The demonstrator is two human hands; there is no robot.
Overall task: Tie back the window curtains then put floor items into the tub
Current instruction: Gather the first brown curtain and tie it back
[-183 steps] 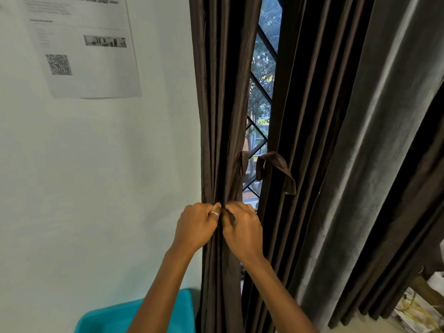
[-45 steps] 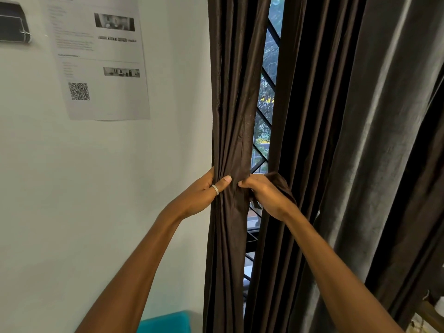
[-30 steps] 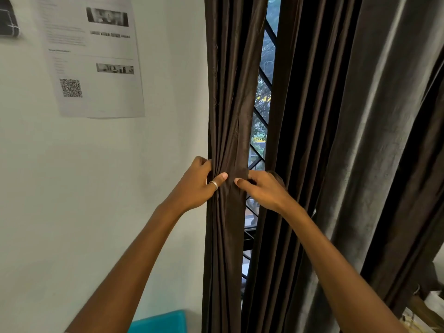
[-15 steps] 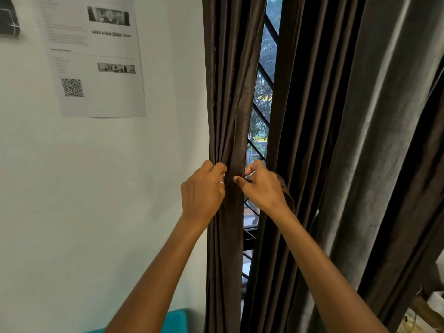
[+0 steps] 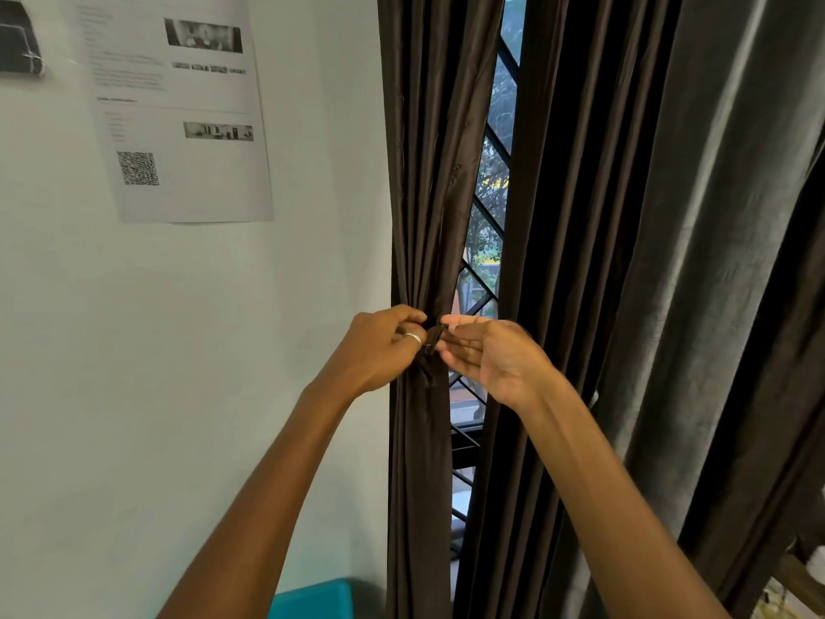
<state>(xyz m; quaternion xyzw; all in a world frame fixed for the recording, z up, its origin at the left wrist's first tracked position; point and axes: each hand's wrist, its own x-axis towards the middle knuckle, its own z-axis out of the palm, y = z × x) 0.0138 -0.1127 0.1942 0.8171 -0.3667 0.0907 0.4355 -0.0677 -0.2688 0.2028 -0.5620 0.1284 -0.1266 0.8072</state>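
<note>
A dark brown curtain (image 5: 424, 172) hangs bunched into a narrow column beside the white wall. A thin brown tie-back strap (image 5: 435, 336) crosses its front at hand height and pinches the folds in. My left hand (image 5: 379, 346), with a ring on one finger, grips the strap's left end against the curtain. My right hand (image 5: 491, 355) holds the strap's right end between thumb and fingers, palm turned toward me. A second dark curtain (image 5: 580, 261) hangs to the right, with a strip of barred window (image 5: 489, 207) between the two. A corner of the teal tub (image 5: 312, 598) shows at the bottom.
A printed sheet with a QR code (image 5: 178, 109) is stuck on the white wall at upper left. Grey curtain folds (image 5: 714, 261) fill the right side. Some clutter shows at the bottom right corner (image 5: 799, 587).
Over the last second both hands slid from holding the curtain's folds to pinching the strap ends together in front of it. The curtain is now drawn in tighter at that spot.
</note>
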